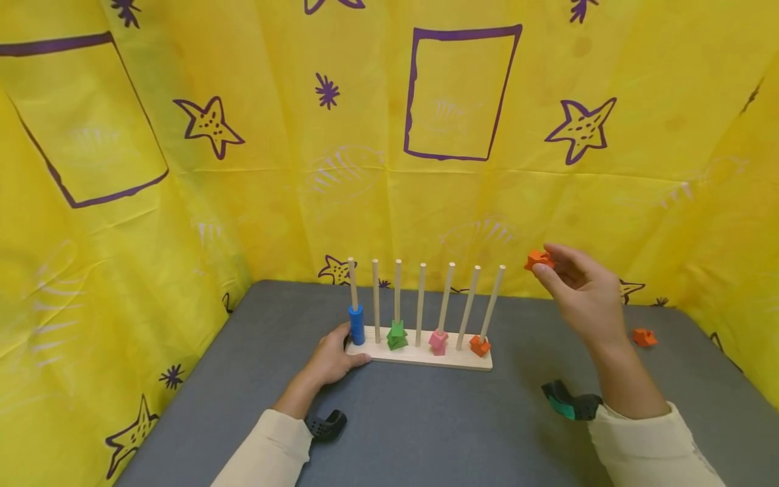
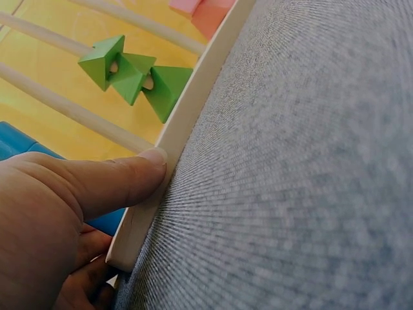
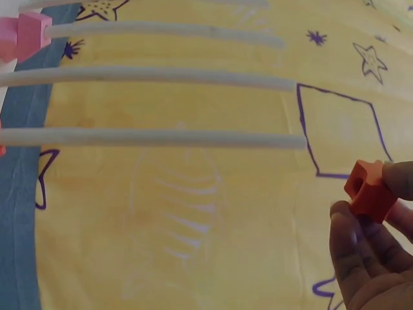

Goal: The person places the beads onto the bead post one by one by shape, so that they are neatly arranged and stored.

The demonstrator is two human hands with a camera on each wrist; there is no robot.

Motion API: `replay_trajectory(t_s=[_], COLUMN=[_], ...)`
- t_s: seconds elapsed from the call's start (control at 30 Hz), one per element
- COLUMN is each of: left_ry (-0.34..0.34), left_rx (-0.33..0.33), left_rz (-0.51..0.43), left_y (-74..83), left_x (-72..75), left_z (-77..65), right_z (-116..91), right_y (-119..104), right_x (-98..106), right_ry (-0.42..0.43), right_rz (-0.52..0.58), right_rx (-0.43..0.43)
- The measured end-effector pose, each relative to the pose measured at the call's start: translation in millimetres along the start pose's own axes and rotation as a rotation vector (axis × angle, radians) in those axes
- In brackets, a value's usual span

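Note:
A wooden peg board (image 1: 456, 361) with several upright pegs stands on the table. My left hand (image 1: 331, 356) grips its left end, the thumb along the front edge, as the left wrist view also shows. Blue beads (image 1: 356, 326) are stacked on the leftmost peg, green angular beads (image 1: 397, 335) on the third, pink beads (image 1: 438, 342) further right and an orange bead (image 1: 480, 346) on the rightmost peg. To the right of the pegs, my right hand (image 1: 587, 297) pinches an orange star-shaped bead (image 3: 369, 190) between thumb and fingers, near peg-top height and apart from the pegs. A hole shows in its side.
Another orange bead (image 1: 644, 337) lies on the grey table (image 1: 426, 433), right of my right forearm. A yellow curtain (image 1: 365, 203) with purple drawings hangs behind and along both sides. Dark straps (image 1: 570, 402) stick out at both wrists.

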State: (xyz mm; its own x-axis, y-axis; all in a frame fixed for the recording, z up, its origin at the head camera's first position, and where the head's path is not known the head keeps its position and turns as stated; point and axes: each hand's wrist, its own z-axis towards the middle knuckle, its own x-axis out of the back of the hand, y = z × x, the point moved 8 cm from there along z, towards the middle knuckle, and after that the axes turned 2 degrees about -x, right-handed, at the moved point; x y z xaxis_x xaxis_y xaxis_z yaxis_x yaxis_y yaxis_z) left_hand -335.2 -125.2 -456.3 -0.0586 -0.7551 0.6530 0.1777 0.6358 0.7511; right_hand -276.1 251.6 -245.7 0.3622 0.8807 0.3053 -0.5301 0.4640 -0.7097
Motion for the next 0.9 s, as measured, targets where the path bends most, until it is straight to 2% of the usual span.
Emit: replay_trajectory(t_s=[0.53, 0.9], left_ry=[0.011, 0.015], left_rx=[-0.016, -0.004], left_rz=[-0.013, -0.004], left_y=[4.4, 1.5], left_x=[1.1, 1.5], left_z=[-0.2, -1.3], right_z=[6, 7], right_y=[-1, 6], right_x=[-39, -51], right_ry=[-0.075, -0.094], right_rz=[0.066, 0.116], right_rx=[0.027, -0.01])
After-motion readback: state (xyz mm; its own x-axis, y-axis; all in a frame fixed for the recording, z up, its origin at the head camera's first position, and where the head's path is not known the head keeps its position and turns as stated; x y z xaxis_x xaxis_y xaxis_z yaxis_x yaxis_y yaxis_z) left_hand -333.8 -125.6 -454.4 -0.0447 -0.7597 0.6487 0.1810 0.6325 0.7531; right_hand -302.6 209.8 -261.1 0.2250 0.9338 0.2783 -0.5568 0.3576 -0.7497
